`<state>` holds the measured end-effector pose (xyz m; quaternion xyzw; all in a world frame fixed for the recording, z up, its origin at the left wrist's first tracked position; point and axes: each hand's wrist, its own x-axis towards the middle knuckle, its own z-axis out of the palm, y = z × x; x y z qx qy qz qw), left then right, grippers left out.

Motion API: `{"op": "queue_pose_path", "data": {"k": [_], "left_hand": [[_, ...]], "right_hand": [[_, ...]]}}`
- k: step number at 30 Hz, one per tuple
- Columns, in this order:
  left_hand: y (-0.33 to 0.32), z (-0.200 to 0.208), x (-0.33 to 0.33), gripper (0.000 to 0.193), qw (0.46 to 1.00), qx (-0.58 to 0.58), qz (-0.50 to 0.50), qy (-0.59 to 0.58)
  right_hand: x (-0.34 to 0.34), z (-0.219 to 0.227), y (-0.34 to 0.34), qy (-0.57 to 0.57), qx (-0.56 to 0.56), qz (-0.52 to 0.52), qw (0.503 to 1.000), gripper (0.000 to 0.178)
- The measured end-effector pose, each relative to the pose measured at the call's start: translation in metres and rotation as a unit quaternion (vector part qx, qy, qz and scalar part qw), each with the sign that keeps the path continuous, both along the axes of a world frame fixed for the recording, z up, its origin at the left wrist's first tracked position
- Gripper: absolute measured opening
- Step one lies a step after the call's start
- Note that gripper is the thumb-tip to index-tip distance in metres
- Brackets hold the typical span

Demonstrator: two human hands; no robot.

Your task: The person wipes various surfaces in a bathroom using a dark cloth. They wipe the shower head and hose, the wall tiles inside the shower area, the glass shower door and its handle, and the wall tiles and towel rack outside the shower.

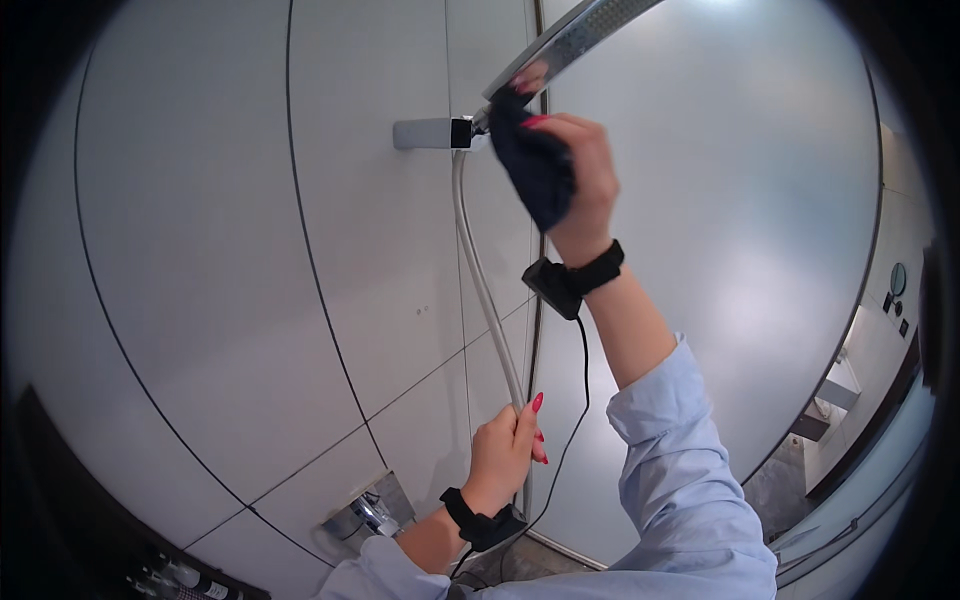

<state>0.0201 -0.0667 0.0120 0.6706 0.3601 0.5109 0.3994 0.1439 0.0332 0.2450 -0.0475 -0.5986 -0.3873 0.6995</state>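
Note:
My right hand (585, 175) is raised and closed on a dark cloth (535, 170), which hangs down below the fingers. The cloth touches the lower end of a chrome shower head (575, 50), close to where it joins its wall bracket (435, 133). Lower down, my left hand (502, 455) is wrapped around the pale shower hose (478, 265), thumb pointing up. The hose runs from the bracket down through that hand. Each wrist wears a black strap with a small box and cable.
A frosted glass panel (710, 250) stands to the right of the hose. Large pale wall tiles (200, 230) cover the left side. A chrome wall fitting (370, 515) sits beside my left forearm. Several bottles (185, 575) stand at the lower left.

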Motion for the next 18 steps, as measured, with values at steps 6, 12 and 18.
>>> {"op": "queue_pose_path", "data": {"k": [6, 12, 18], "left_hand": [[-0.005, 0.001, -0.004, 0.036, 0.999, -0.004, -0.032, -0.022], [0.001, -0.003, -0.009, 0.036, 1.000, 0.018, -0.021, 0.007], [0.015, -0.007, -0.018, 0.038, 1.000, 0.017, 0.008, 0.020]], "right_hand": [[-0.013, -0.005, 0.019, -0.024, -0.053, 0.011, 0.998, 0.034], [-0.011, -0.019, 0.028, -0.076, -0.137, 0.031, 0.987, 0.032], [0.012, -0.015, -0.004, 0.001, -0.160, 0.062, 0.985, 0.026]]}}
